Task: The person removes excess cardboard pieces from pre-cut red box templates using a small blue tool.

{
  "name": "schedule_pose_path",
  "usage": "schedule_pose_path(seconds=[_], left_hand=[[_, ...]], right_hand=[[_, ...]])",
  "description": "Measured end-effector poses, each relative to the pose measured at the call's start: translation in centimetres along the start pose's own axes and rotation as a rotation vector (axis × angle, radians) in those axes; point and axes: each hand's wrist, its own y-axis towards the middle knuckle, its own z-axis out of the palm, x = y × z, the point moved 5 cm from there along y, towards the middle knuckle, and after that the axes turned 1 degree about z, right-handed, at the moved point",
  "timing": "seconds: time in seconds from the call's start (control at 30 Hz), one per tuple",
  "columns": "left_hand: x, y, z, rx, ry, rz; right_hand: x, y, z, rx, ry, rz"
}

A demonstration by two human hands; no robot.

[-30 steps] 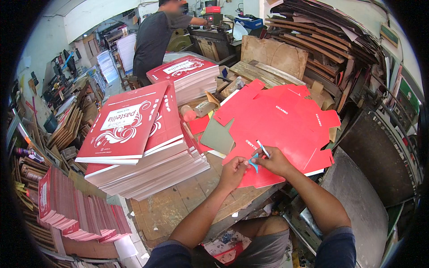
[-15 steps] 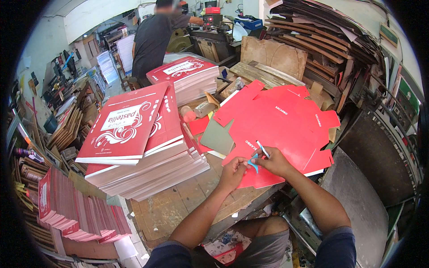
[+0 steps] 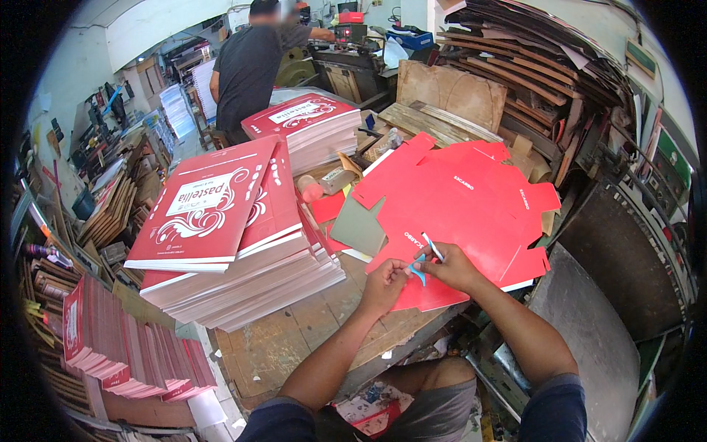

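My right hand (image 3: pixel 455 267) is closed around a thin white stick-like tool (image 3: pixel 432 247) that points up and away from me. My left hand (image 3: pixel 384 281) sits right beside it, fingertips pinched on a small blue piece (image 3: pixel 418 273) between the two hands. Both hands rest on the near edge of a stack of flat red die-cut carton blanks (image 3: pixel 464 195) spread on the wooden table (image 3: pixel 294 342). A grey card piece (image 3: pixel 359 225) lies at the blanks' left edge.
A tall pile of red printed sheets (image 3: pixel 221 221) fills the table to my left, with a second pile (image 3: pixel 309 125) behind it. A person in a dark shirt (image 3: pixel 254 66) works at the back. Brown boards (image 3: pixel 449 92) lean at the far right; red stacks (image 3: pixel 96 339) stand low left.
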Motion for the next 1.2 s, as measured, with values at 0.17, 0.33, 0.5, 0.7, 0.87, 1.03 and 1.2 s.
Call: schedule_pose_path(seconds=[0.17,0.33,0.5,0.7,0.87,1.03,1.2], left_hand=[[-0.4,0.0,0.1,-0.032,-0.022,0.007],[-0.6,-0.1,0.2,-0.032,-0.029,-0.003],[-0.7,-0.1,0.2,-0.021,-0.015,0.002],[-0.4,0.0,0.1,-0.02,-0.005,0.013],[0.3,0.0,0.0,-0.012,0.0,-0.01],[0.3,0.0,0.0,0.004,0.018,0.001],[0.4,0.0,0.1,0.023,-0.009,0.008]], right_hand=[[-0.3,0.0,0.2,0.01,0.066,0.002],[-0.1,-0.1,0.1,0.007,0.06,0.014],[-0.1,-0.1,0.2,0.008,0.106,0.056],[-0.3,0.0,0.2,0.021,0.075,0.024],[-0.1,0.0,0.2,0.02,0.059,0.044],[-0.2,0.0,0.1,0.022,0.055,0.049],[0.3,-0.1,0.1,0.017,0.015,0.047]])
